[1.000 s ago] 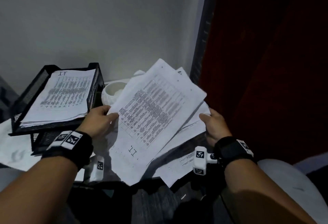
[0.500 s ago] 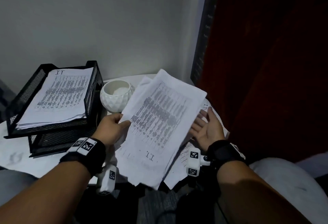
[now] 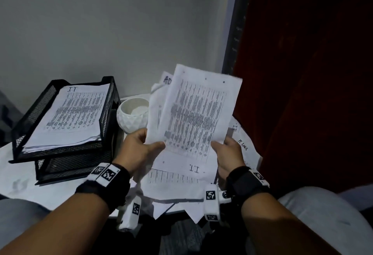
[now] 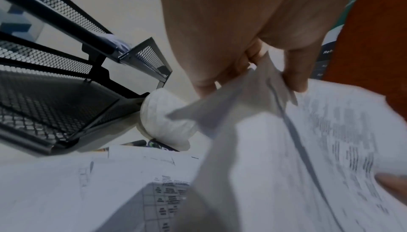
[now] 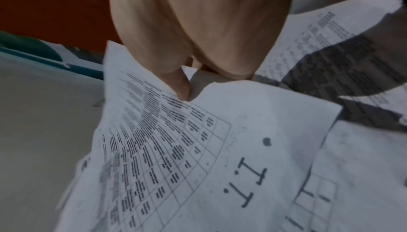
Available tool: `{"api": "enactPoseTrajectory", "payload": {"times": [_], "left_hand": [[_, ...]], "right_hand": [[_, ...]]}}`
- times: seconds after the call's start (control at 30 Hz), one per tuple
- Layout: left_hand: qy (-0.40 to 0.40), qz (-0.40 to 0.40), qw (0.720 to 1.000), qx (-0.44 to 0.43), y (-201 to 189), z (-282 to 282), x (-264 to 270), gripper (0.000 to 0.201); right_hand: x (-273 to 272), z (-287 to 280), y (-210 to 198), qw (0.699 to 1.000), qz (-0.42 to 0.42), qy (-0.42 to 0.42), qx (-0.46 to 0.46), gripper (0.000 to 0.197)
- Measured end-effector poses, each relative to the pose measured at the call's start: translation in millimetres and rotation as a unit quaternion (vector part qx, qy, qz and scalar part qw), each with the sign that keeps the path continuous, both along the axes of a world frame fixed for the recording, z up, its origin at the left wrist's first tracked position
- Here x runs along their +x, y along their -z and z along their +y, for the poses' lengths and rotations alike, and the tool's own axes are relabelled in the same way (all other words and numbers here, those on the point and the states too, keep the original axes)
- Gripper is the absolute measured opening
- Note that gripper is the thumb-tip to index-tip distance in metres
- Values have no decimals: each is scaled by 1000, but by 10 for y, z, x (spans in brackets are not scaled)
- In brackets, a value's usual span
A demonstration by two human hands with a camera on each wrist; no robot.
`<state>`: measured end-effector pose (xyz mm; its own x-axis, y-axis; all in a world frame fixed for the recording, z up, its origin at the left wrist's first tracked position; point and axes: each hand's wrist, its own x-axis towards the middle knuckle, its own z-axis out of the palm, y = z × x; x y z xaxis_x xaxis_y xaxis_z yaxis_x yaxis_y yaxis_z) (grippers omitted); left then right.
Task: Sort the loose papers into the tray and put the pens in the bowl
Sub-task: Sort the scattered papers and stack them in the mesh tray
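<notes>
You hold the sheaf of loose papers [image 3: 193, 121] upright between both hands, your left hand [image 3: 139, 147] pinching its near left edge and your right hand [image 3: 228, 153] pinching the right edge, probably so you can read the "I.T." heading before filing it in the tray [image 3: 109, 101] beyond your left hand, where a stack with the same mark already lies. The bowl [image 3: 131, 115] sits just past your left fingers, seemingly without pens. Only the left wrist view shows what looks like a pen [image 4: 134, 143] under that hand, beside the bowl's foot and half covered by more sheets.
</notes>
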<state>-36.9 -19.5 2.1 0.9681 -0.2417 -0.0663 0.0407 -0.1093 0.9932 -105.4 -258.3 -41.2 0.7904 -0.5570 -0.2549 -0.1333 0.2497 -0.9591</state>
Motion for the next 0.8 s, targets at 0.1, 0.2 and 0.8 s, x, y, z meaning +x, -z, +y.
{"api": "enactPoseTrajectory", "payload": {"times": [0.1,0.2,0.8], "left_hand": [[-67,1,997,-45,-67,12,34,34],[-48,75,989,-117,-125,38,118,43],[-34,69,993,87,-40,362,219,17]], "right_hand": [[7,28,-102,998,-54,20,-19,22],[-63,47,-135,997,-68,24,-13,21],[-191,-213,44,948,165,-67,-266,32]]}}
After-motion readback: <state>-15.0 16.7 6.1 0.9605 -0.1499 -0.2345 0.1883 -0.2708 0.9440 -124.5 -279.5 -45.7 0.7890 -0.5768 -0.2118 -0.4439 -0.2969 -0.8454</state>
